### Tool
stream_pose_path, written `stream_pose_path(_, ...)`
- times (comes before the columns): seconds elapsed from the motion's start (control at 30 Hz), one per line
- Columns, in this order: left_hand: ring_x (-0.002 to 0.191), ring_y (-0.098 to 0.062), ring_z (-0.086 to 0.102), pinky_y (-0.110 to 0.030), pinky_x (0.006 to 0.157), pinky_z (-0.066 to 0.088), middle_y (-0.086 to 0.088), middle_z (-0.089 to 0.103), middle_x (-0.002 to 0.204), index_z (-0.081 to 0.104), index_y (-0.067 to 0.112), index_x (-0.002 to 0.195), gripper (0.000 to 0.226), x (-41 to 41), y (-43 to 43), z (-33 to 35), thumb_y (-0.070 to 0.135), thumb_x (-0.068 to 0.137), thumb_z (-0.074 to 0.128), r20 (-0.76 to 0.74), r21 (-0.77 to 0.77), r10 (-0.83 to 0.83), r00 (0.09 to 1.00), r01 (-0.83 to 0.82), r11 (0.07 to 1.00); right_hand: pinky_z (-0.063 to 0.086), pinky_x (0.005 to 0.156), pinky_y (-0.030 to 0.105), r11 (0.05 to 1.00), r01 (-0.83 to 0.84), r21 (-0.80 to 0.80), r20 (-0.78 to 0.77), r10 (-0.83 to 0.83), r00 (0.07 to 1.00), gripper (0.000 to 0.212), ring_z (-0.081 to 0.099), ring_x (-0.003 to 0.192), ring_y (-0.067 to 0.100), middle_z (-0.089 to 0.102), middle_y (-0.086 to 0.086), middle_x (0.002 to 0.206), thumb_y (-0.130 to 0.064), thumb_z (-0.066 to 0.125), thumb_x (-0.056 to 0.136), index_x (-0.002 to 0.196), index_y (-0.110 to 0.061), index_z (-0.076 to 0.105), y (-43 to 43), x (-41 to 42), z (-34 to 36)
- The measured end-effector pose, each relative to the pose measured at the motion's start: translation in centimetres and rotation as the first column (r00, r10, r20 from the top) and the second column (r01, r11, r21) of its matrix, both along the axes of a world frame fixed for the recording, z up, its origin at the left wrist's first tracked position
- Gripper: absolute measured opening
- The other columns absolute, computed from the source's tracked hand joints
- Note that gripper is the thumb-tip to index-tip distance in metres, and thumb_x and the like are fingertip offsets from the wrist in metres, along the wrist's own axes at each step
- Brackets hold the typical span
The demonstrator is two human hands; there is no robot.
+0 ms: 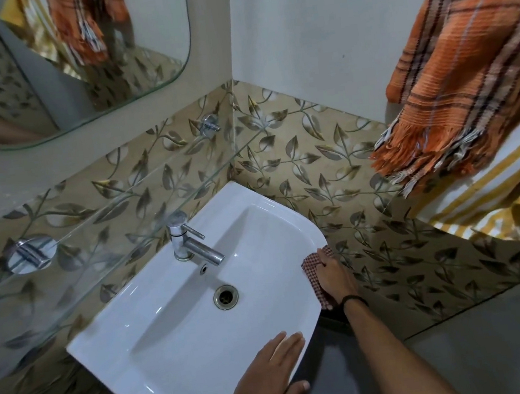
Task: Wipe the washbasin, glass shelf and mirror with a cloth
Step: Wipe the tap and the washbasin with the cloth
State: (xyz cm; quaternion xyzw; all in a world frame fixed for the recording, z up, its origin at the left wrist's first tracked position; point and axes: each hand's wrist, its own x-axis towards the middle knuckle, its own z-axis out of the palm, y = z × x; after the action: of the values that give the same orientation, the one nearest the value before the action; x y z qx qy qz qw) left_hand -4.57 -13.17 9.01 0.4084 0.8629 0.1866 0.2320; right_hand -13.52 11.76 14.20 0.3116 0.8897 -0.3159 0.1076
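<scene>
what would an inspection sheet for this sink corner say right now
surface: white ceramic washbasin, glossy, no dirt visible
job's things: red-and-white checked cloth on the basin's right rim; clear glass shelf and wall mirror above
clutter: nothing seen
grips: right hand grips the cloth; left hand rests flat on the front rim
cables: nothing seen
surroundings: chrome tap, leaf-patterned wall tiles, orange striped towel hanging at right
</scene>
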Motion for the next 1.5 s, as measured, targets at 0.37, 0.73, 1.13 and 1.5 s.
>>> stream_pose_path(0.37,0.152,-0.005,-0.010,-0.030,0.125,-0.001,0.018,0.007,0.166,0.012,0.032,0.160,0.076,-0.3,0.1,-0.1,0.075,0.098,0.019,-0.057,0.054,0.006,0.998,-0.003,0.999,0.023,0.119,0.042,0.999,0.004,-0.047,-0.006,-0.004,1.000,0.057,0.033,0.144,0.032,0.028,0.008,0.163,-0.030,0.039,0.102,0.157,-0.029,0.028,-0.3,-0.9,1.1)
stream_pose_path(0.73,0.139,-0.024,0.044,-0.040,0.114,0.035,-0.002,0.062,0.135,0.065,0.018,0.129,0.045,-13.1,2.0,6.2,0.046,0.101,0.045,-0.392,0.419,0.343,0.854,-0.166,0.893,0.030,0.117,0.046,0.999,-0.030,-0.017,0.007,0.030,1.000,0.058,0.038,0.140,0.038,0.034,0.015,0.159,-0.027,0.037,0.101,0.158,-0.033,0.025,0.7,-1.6,-0.1)
stream_pose_path(1.13,0.128,-0.022,0.047,-0.043,0.102,0.046,0.000,0.056,0.136,0.059,0.021,0.132,0.044,-23.1,-0.2,8.6,0.048,0.102,0.042,-0.277,0.098,0.260,0.925,-0.242,0.965,0.035,0.113,0.044,0.996,-0.065,0.062,0.005,0.065,0.998,0.059,0.042,0.137,0.036,0.033,0.014,0.159,-0.036,0.037,0.102,0.159,-0.033,0.021,0.3,-1.2,0.2)
stream_pose_path(1.5,0.133,-0.019,0.046,-0.042,0.094,0.047,0.003,0.053,0.140,0.049,0.023,0.142,0.046,-25.2,0.6,8.0,0.045,0.101,0.046,-0.209,0.028,0.411,0.887,-0.415,0.910,0.033,0.112,0.039,0.997,-0.074,0.034,0.027,0.073,0.997,0.058,0.043,0.136,0.034,0.035,0.012,0.158,-0.025,0.036,0.102,0.158,-0.035,0.023,1.6,-3.1,-0.1)
